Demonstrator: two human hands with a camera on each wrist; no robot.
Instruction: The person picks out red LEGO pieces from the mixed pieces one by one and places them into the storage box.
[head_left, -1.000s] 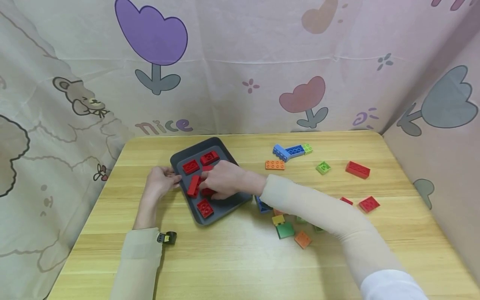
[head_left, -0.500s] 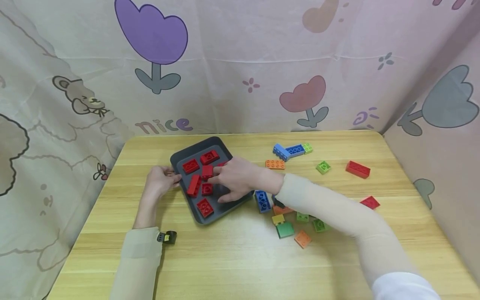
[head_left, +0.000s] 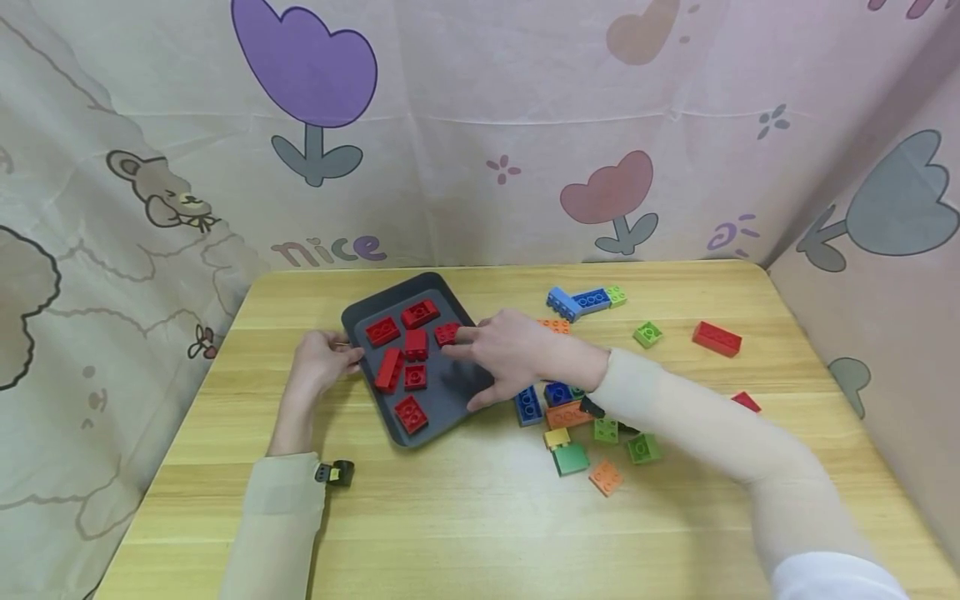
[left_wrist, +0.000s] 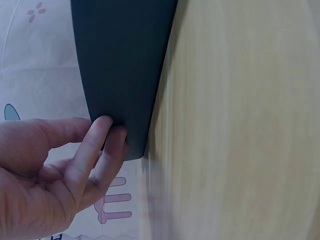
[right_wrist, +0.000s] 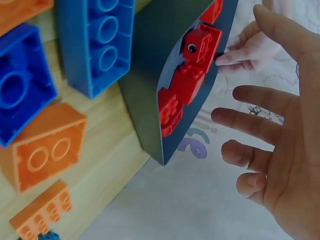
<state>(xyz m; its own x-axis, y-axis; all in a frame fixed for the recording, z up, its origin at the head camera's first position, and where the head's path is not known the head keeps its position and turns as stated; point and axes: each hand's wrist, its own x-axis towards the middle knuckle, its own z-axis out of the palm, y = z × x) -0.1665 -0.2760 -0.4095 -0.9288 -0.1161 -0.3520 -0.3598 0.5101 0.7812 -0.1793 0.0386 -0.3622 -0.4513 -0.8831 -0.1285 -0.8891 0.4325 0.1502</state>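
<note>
A dark grey tray (head_left: 446,400) lies at an angle on the wooden table, with several red building bricks (head_left: 416,343) spread inside it. My left hand (head_left: 318,362) holds the tray's left edge; in the left wrist view its fingers lie against the outer wall while the thumb goes behind the rim. Over the tray's right side is my right hand (head_left: 517,354), its fingers spread and nothing held. Its fingertips are near a red brick (head_left: 447,334) at the tray's right; whether they touch it I cannot tell. The right wrist view shows that palm (right_wrist: 285,165) bare.
Right of the tray lie a blue brick (head_left: 528,407), an orange brick (head_left: 567,414), a green brick (head_left: 570,459) and others. Farther right are a long red brick (head_left: 717,338) and a light green brick (head_left: 647,334). A printed curtain (head_left: 465,208) hangs behind the table.
My right hand has drawn back to the right from the tray's middle, its fingers spreading and uncovering red bricks. The left hand stays at the tray's edge.
</note>
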